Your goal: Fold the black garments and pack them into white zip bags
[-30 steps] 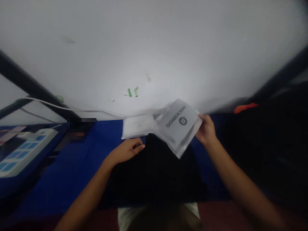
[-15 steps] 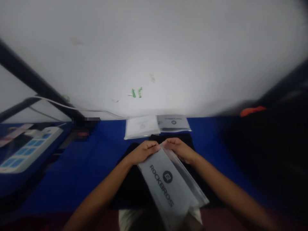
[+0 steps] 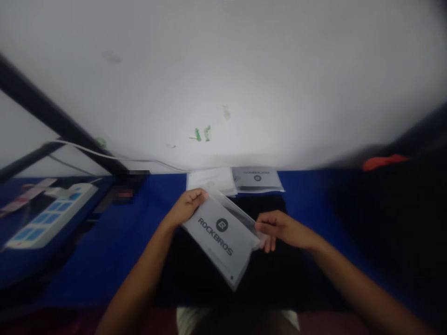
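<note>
**Two hands holding a grey pouch above a dark cloth**

The white wall (image 3: 223, 70) fills the upper half of the view, marked by small green smudges (image 3: 202, 134). Below it lies the blue table surface (image 3: 115, 237), with a black cloth (image 3: 244, 279) spread across its near middle. At the far left sits a white power strip (image 3: 52, 214) with blue switches, and a white cable (image 3: 104, 156) runs along the foot of the wall.

The grey printed pouch (image 3: 223, 239) is held tilted above the black cloth, between the two hands, its lettering reading towards the camera. The left hand (image 3: 186, 207) is closed on the pouch's upper left corner, fingers curled over the edge. The right hand (image 3: 282, 229) pinches the pouch's right edge, thumb and fingers pressed together on the clear flap.

Against the wall, beyond the hands, lie two more flat packets side by side — a white packet (image 3: 213, 179) on the left, just beside the left hand, and a grey packet (image 3: 257, 179) on the right. An orange object (image 3: 382, 162) shows at the far right — too blurred to identify.
</note>
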`<action>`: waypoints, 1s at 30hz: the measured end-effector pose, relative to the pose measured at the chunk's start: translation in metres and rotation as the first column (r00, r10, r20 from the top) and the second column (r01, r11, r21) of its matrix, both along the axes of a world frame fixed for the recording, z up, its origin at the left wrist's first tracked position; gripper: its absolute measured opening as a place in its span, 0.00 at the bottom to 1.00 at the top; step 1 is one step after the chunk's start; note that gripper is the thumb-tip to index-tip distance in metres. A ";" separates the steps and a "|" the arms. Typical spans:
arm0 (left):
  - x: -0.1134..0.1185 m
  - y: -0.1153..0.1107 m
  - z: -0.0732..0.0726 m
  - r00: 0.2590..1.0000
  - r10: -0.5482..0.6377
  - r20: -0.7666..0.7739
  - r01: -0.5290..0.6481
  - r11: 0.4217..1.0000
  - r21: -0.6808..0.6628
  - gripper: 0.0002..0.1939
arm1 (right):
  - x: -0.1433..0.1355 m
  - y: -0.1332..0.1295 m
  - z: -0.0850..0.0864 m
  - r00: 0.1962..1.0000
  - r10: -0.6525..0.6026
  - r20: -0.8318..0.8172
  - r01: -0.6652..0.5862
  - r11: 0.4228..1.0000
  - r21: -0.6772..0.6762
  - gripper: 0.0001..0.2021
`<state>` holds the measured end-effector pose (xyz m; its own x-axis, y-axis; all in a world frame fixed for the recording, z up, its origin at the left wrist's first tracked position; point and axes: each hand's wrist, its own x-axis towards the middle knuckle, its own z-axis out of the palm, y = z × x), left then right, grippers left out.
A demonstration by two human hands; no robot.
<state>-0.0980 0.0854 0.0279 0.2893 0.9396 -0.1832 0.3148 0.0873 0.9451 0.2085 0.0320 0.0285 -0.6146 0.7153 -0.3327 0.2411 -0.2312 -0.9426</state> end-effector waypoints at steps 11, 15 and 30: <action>0.008 -0.007 0.000 0.994 -0.060 0.092 0.063 0.998 -0.028 0.19 | 0.003 -0.003 0.011 0.999 -0.016 -0.037 0.024 0.974 0.225 0.15; 0.018 -0.013 0.000 0.994 -0.086 0.074 0.084 0.996 0.024 0.19 | -0.011 0.002 0.013 0.995 0.009 -0.102 0.013 0.977 0.213 0.14; 0.011 -0.008 -0.002 0.916 -0.001 0.401 0.029 0.998 -0.063 0.23 | -0.019 0.009 0.008 0.957 -0.150 -0.249 0.184 0.975 0.120 0.10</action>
